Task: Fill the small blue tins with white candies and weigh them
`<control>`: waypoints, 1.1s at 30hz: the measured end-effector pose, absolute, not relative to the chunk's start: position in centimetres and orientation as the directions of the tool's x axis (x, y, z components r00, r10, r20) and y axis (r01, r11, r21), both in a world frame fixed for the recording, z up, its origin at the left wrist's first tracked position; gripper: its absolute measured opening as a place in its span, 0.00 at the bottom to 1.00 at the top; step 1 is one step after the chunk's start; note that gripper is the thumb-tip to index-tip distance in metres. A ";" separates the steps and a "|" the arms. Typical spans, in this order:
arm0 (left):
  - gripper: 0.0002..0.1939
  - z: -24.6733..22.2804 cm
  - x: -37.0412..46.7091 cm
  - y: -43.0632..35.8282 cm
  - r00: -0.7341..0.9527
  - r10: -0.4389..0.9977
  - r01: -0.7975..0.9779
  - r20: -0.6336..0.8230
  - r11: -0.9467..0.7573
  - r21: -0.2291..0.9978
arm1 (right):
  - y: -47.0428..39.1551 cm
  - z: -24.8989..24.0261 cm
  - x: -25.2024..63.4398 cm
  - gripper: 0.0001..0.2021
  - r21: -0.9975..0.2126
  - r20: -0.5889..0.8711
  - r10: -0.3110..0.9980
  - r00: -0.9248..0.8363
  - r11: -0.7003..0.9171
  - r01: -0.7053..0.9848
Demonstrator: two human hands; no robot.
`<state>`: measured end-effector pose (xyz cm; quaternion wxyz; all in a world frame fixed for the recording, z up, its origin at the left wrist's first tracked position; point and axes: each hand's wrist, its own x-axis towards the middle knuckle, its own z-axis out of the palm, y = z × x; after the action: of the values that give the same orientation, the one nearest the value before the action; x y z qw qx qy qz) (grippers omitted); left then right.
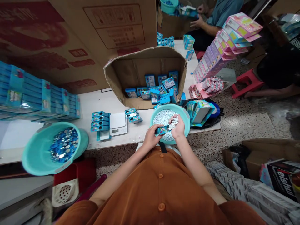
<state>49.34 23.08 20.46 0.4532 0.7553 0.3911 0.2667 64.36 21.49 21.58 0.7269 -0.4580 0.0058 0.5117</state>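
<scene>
My left hand (152, 135) is closed around a small blue candy box (162, 130), held on its side over a turquoise basin (185, 116). White candies (164, 117), small and rounded, fill much of that basin. Cupped palm up at the box's right end, my right hand (178, 127) holds a heap of the same candies (173, 121). The heap touches or nearly touches the box's end; the exact contact is too small to tell. To the left, a white digital scale (118, 122) stands between open-ended blue boxes (100, 121) and a smaller group of boxes (133, 115).
A cut-open carton (131, 68) behind the basin holds several blue boxes. Another turquoise basin (32, 156) with blue and silver discs stands at left, near stacked display boxes (35, 93). Pink and purple boxes (217, 47) tower at right. A co-worker's hands (199, 22) show at the back.
</scene>
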 end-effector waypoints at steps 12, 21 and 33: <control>0.17 20.3 49.7 22.7 0.516 0.857 0.342 0.000 -0.206 0.917 | 21.3 22.3 63.6 0.20 -0.724 -0.404 0.732 0.548 0.111 -0.681; 0.17 20.8 49.5 22.7 0.542 0.839 0.324 0.047 -0.260 0.910 | 21.9 22.8 63.7 0.20 -0.665 -0.513 0.645 0.566 0.118 -0.737; 0.16 21.2 49.1 22.5 0.511 0.859 0.274 0.040 -0.207 0.939 | 21.5 24.1 62.6 0.18 -0.731 -0.448 0.620 0.644 0.161 -0.663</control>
<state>49.13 22.45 21.25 0.4907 0.7174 0.3947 0.2980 62.57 21.47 24.07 0.7615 -0.4919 0.0219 0.4215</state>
